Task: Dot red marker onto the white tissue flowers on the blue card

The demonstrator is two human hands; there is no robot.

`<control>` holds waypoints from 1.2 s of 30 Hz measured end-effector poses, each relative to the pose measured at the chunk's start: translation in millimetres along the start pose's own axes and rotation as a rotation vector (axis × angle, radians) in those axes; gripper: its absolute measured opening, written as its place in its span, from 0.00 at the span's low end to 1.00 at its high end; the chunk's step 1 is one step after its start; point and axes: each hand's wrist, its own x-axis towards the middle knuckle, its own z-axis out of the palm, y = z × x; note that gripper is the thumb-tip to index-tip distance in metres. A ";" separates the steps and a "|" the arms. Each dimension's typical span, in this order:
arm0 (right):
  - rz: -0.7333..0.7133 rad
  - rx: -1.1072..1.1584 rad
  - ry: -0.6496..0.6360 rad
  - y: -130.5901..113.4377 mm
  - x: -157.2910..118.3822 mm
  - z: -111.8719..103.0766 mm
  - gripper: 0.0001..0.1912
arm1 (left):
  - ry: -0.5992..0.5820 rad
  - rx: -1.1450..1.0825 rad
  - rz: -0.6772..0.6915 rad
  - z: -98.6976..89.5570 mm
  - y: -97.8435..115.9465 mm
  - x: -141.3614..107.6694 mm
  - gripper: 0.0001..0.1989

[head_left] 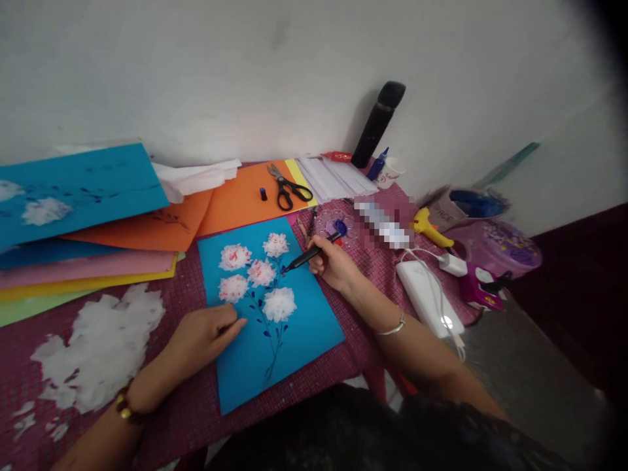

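Head view is showing a blue sheet [314, 330] lying at an angle on the table [191, 405], in front of the person. Five puffy white flowers [279, 305] are sitting on its upper and middle part, several carrying red flecks, and dark blue stems and leaves are running down between them.

The right hand [333, 263] is pinching a black pen [307, 256] between thumb and fingers, its tip pointing at a leaf mark beside the flowers; whether the tip is touching the paper, I cannot tell. The left hand [203, 337] is resting palm down at the sheet's left edge, its fingers bending loosely; what lies under them is staying hidden, so I cannot tell whether they are pressing together.

White paper pieces [105, 347] are lying in a heap left of that hand. Beyond the sheet, black-handled scissors [284, 196] and a small dark blue cap [263, 194] are resting on an orange sheet [230, 204]. Blue paint [340, 227] is pooling in a clear dish near the right hand, and a white power bank [426, 297] is lying farther right.
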 end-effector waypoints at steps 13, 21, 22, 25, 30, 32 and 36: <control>-0.015 0.015 0.005 1.5 1.4 -0.1 0.20 | -0.017 0.049 0.039 -2.3 4.6 0.6 0.22; -0.061 -0.023 -0.003 4.3 3.5 -1.4 0.21 | -0.030 -0.036 -0.007 -3.0 4.6 0.1 0.21; -0.088 -0.029 0.002 4.3 2.7 -0.6 0.20 | -0.007 -0.068 -0.012 -4.5 6.3 -0.8 0.21; -0.224 -0.082 0.032 1.2 -6.8 6.2 0.19 | 0.107 -0.212 -0.055 -11.5 21.5 -3.8 0.23; -0.644 -0.608 -0.210 -7.5 -43.1 30.2 0.17 | -0.040 -0.744 -0.200 -9.4 66.3 -0.2 0.20; -0.691 -0.818 -0.371 -7.3 -56.1 41.7 0.23 | -0.089 -0.928 -0.209 4.3 76.1 4.0 0.21; -0.755 -1.265 -0.575 -0.2 -71.5 62.8 0.27 | 0.061 -0.791 -0.381 37.5 72.5 11.2 0.23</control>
